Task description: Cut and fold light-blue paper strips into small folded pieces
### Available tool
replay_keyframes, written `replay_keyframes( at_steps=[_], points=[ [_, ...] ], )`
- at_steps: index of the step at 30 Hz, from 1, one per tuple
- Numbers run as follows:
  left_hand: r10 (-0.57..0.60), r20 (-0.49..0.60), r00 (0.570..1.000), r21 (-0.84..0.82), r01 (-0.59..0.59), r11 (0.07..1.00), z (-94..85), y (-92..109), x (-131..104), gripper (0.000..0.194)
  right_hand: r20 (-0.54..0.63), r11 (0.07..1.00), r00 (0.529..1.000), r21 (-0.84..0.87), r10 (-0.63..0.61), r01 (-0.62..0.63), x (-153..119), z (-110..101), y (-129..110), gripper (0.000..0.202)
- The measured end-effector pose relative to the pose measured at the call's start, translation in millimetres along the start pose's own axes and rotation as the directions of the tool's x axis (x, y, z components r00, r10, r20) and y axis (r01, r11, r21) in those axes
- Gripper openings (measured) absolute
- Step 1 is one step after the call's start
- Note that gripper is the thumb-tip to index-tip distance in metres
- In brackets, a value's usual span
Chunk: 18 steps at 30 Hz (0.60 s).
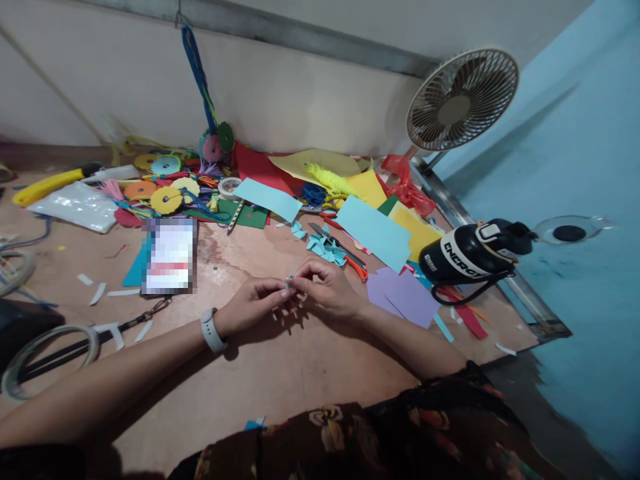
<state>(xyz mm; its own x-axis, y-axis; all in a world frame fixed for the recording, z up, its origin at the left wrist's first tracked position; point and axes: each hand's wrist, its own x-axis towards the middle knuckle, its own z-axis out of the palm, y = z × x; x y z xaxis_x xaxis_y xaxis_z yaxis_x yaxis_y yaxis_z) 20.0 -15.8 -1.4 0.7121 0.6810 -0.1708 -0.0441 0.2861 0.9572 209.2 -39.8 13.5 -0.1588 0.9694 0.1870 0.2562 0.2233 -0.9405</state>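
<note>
Above the middle of the table my left hand (254, 305) and my right hand (330, 290) meet, thumbs and fingertips pinched together. Between them is a small piece of light blue paper (289, 283), mostly covered by the fingers, so its shape cannot be made out. Just beyond my right hand lies a heap of small cut light blue paper pieces (327, 251). Scissors with orange handles (357, 268) rest partly against that heap. Light blue paper sheets (375, 232) lie behind it, and purple paper sheets (400, 295) are to the right.
Left of my hands is a phone (170, 257) with a blurred screen. A black bottle (470, 253) lies at the right near the metal table edge, below a fan (457, 103). Colourful yarn and paper discs (167, 200) crowd the back left; a tape roll (50, 360) is nearer.
</note>
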Motion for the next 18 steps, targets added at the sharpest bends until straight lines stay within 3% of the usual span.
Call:
replay_keyframes(
  at_steps=[8, 18],
  points=[
    [-0.030, 0.020, 0.999, -0.024, 0.030, 0.999, -0.6, -2.0, 0.1, 0.041, 0.110, 0.953, 0.966, 0.173, 0.233, -0.249, -0.3, -3.0, -4.1, 0.025],
    [-0.025, -0.022, 0.999, 0.067, 0.026, 0.997, -2.0, -2.0, 1.4, 0.037, 0.153, 0.889, 0.930, 0.276, 0.336, -0.366, -0.1, -2.8, -2.3, 0.029]
  ],
)
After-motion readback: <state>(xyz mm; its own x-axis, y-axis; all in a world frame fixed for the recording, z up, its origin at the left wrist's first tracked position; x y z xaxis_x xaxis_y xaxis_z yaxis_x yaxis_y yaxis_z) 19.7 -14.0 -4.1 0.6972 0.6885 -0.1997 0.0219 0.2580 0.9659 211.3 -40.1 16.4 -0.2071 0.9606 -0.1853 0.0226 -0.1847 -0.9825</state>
